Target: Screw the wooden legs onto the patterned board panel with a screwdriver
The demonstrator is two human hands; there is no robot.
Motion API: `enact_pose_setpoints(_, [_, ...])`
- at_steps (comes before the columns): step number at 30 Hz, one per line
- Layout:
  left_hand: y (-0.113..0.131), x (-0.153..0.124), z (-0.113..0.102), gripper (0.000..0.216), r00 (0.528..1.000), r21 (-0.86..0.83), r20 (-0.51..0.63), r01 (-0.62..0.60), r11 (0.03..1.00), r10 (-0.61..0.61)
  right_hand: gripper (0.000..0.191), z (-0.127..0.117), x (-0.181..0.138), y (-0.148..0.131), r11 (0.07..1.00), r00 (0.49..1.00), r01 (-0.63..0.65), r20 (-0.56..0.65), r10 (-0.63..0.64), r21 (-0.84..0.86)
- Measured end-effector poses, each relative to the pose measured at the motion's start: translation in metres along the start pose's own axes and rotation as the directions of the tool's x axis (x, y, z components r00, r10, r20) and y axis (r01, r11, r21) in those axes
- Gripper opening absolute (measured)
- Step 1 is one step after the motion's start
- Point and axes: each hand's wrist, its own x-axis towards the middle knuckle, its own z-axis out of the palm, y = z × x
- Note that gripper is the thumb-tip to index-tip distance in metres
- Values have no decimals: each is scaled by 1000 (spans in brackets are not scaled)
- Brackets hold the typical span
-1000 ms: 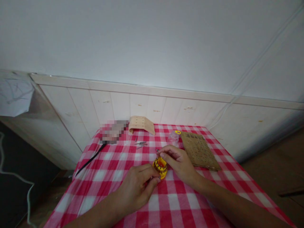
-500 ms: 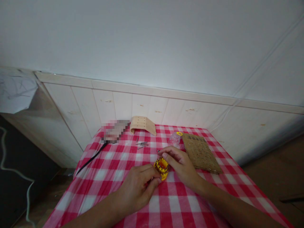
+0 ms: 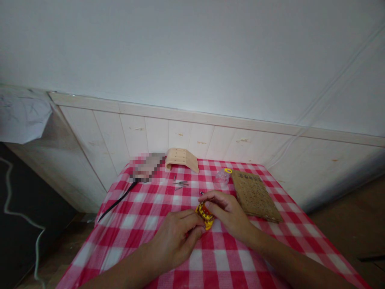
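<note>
My left hand [image 3: 179, 233] is closed on the near left side of a small yellow ring-shaped thing [image 3: 208, 223], with thumb and fingertips pinching its edge. Dark studs or beads run around this thing, and its inside looks orange. From the right, my right hand [image 3: 227, 208] curls over its top, the thumb at the opening and the fingers bent over the far side. These fingers hide much of the opening. Just beyond the right fingertips lies a small dark metal piece [image 3: 202, 193]. Several thin metal screws or pins [image 3: 181, 183] are scattered farther back.
A bent light-wood piece with holes [image 3: 182, 157] stands at the back. Right of it are a clear plastic bag [image 3: 221, 178], a yellow ring [image 3: 228, 171] and a brown cardboard packet [image 3: 255, 196]. A blurred-out flat object [image 3: 147, 166] with a black strap [image 3: 117, 200] lies left on the checked tablecloth [image 3: 135, 233].
My right thumb and fingers have come down over the opening of the yellow thing, covering more of it. My left hand keeps its grip. The whole view has shifted slightly.
</note>
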Motion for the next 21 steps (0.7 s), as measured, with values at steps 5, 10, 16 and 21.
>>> enact_pose_setpoints(5, [-1, 0, 0, 14, 1000, 2, 8, -2, 1000, 2, 12, 0, 1, 0, 999, 1000, 0, 2, 0, 37])
enact_pose_setpoints(10, [-1, 0, 0, 13, 1000, 2, 12, 14, 1000, -14, 16, 0, 1, -2, 998, 1000, -18, 17, 17, 59])
enact_pose_setpoints(16, [0, 0, -1, 13, 1000, -16, 18, 17, 1000, -17, 22, 0, 0, -3, 998, 998, 57, -8, -57, 21])
enact_pose_setpoints(21, [-4, -2, 1, 13, 1000, -34, -6, 8, 999, -8, 20, -5, -3, -3, 976, 956, 199, -201, -213, -89])
